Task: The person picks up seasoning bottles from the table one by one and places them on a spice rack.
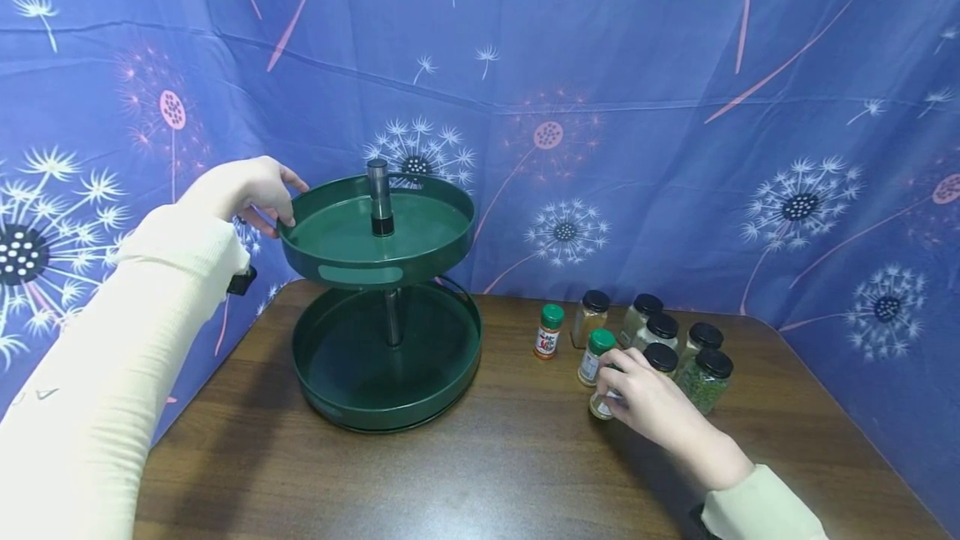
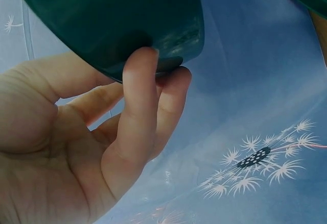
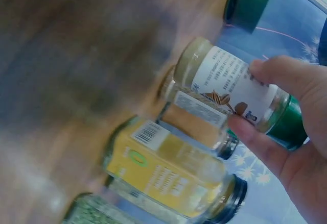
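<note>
A dark green two-tier round tray stand (image 1: 431,265) stands on the left of the table, both tiers bare around a metal post. My left hand (image 1: 258,190) grips the upper tier's rim at its left side, and the left wrist view shows fingertips against the green wall. Over on the right, my right hand (image 1: 648,394) pinches a small green-lidded spice jar (image 3: 232,83) between thumb and fingers. The jar's white label faces the right wrist camera. Just behind it are another green-lidded spice jar (image 1: 591,363) and one with a red-and-white label (image 1: 547,338).
Several black-lidded jars cluster behind and right of my right hand, including a tan-filled jar (image 1: 588,325) and one with green flakes (image 1: 702,390). A yellow-labelled jar (image 3: 166,170) shows in the right wrist view. Blue dandelion-print cloth (image 1: 637,65) hangs behind the wooden table (image 1: 510,457).
</note>
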Available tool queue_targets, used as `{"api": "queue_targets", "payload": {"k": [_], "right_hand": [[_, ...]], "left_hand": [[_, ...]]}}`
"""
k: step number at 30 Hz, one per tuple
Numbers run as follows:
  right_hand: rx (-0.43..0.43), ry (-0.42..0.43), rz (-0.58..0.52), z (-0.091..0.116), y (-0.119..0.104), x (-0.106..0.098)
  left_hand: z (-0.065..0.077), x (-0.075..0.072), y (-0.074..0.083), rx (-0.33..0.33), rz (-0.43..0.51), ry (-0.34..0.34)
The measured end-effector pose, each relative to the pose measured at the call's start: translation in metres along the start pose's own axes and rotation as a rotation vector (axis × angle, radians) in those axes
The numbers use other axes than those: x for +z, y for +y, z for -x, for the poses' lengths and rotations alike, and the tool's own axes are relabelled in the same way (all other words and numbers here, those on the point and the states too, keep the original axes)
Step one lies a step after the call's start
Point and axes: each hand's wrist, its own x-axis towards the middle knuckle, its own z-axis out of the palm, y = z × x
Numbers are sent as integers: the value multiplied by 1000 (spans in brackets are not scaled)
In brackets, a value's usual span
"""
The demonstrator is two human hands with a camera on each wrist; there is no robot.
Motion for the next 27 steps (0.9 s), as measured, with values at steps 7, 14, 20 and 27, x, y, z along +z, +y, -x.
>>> {"api": "queue_targets", "payload": {"k": [7,14,20,27], "right_hand": [[-59,-36,-16,-5,-1,-1],[-46,-93,-37,-1,-3,9],[-53,-95,-41,-2,-2,12],[-62,-81,-46,0,-1,17]], "left_hand": [[0,-2,-1,-1,15,-4],[-2,-2,-1,12,5,-4],[0,-2,0,12,3,8],[-2,0,0,17,-4,15]]}}
